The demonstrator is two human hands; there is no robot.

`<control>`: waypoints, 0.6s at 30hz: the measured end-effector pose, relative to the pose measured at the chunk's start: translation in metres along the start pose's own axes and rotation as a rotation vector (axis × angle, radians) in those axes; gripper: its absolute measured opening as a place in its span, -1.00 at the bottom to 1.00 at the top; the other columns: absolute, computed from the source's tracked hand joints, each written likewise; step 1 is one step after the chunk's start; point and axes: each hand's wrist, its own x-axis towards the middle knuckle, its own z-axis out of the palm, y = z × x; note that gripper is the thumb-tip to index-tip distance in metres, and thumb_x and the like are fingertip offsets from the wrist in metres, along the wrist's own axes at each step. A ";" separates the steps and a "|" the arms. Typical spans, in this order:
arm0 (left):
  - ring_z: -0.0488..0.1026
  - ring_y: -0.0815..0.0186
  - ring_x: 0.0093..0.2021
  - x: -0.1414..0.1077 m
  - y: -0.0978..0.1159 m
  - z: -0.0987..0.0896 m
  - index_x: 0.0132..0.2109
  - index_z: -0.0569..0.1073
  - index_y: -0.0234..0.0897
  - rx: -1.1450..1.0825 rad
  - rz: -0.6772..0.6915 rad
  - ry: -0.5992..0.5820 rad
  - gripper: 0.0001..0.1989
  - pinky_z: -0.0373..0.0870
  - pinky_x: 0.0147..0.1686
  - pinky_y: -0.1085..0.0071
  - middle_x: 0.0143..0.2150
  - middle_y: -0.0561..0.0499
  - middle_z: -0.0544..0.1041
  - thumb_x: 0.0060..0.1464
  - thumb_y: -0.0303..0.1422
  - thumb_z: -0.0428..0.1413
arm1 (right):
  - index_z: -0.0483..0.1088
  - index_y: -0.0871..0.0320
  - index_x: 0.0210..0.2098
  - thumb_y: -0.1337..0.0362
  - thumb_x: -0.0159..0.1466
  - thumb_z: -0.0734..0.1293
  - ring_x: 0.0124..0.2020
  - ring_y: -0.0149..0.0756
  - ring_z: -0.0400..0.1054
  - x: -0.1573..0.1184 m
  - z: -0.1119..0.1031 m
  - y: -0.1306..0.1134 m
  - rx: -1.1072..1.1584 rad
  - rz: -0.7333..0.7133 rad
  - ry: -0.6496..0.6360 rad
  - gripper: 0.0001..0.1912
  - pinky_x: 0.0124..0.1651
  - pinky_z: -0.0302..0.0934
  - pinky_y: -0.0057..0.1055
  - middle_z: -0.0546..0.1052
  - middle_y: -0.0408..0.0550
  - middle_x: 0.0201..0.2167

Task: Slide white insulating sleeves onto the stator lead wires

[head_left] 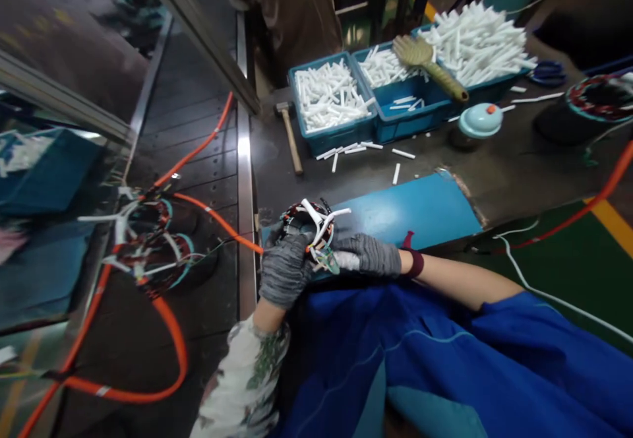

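Note:
A round motor stator (293, 214) with dark windings, white sleeves (324, 225) and thin coloured wires (326, 258) sits near the front edge of the bench. My left hand (287, 266), in a grey knitted glove, is closed round its near left side, beside an orange cable (237, 237). From the right, my right hand (373, 255), gloved in grey with whitish fingertips, pinches at the green and white wires. The stator's underside and part of the fingers are hidden.
Blue bins (341, 131) of short white tubes stand at the back, a brush (430, 62) resting over them. A hammer (289, 138), a lidded cup (479, 121) and loose tubes lie nearby. More stators (185, 260) with orange cables are on the roller conveyor (208, 319) at left.

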 end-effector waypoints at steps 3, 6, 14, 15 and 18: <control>0.62 0.01 -0.14 0.001 0.014 -0.002 -0.05 0.56 -0.29 -0.005 0.030 -0.002 -0.75 0.40 0.21 -0.03 -0.19 -0.14 0.67 0.23 -0.29 0.10 | 0.55 0.19 -0.06 -0.02 0.49 0.13 -0.13 -0.25 0.50 -0.007 -0.007 0.003 0.100 0.078 -0.020 -0.50 0.00 0.37 -0.31 0.63 -0.03 -0.21; 0.60 -0.04 -0.02 0.001 0.027 0.000 0.03 0.54 -0.42 0.037 0.053 0.049 -0.67 0.43 0.17 -0.02 -0.06 -0.27 0.65 0.29 -0.28 0.07 | 0.56 0.22 -0.27 -0.04 0.43 0.23 -0.27 -0.27 0.47 -0.011 -0.015 0.011 -0.165 0.128 0.156 -0.53 -0.13 0.30 -0.35 0.61 0.01 -0.32; 0.59 -0.01 0.00 0.003 0.028 0.021 -0.03 0.58 -0.41 0.082 -0.047 0.191 -0.70 0.48 0.11 0.04 -0.16 -0.24 0.67 0.33 -0.28 0.06 | 0.58 0.16 -0.04 0.00 0.43 0.27 -0.12 -0.18 0.49 -0.014 -0.136 0.033 -0.605 0.163 0.178 -0.60 -0.01 0.32 -0.23 0.64 0.04 -0.12; 0.58 -0.02 0.04 0.004 0.026 0.023 -0.02 0.58 -0.40 0.072 -0.061 0.200 -0.70 0.48 0.11 0.04 -0.14 -0.25 0.66 0.32 -0.28 0.06 | 0.60 0.17 -0.04 0.04 0.41 0.31 -0.04 -0.08 0.47 -0.017 -0.158 0.041 -0.779 0.181 0.205 -0.63 0.09 0.29 -0.10 0.63 0.09 -0.07; 0.57 -0.03 0.07 0.007 0.021 0.027 -0.01 0.59 -0.39 0.038 -0.120 0.183 -0.69 0.49 0.11 0.04 -0.08 -0.26 0.66 0.29 -0.27 0.07 | 0.66 0.14 -0.13 0.15 0.35 0.39 0.15 0.12 0.38 -0.024 -0.206 0.068 -1.066 0.234 0.072 -0.75 0.24 0.18 0.13 0.56 0.18 0.11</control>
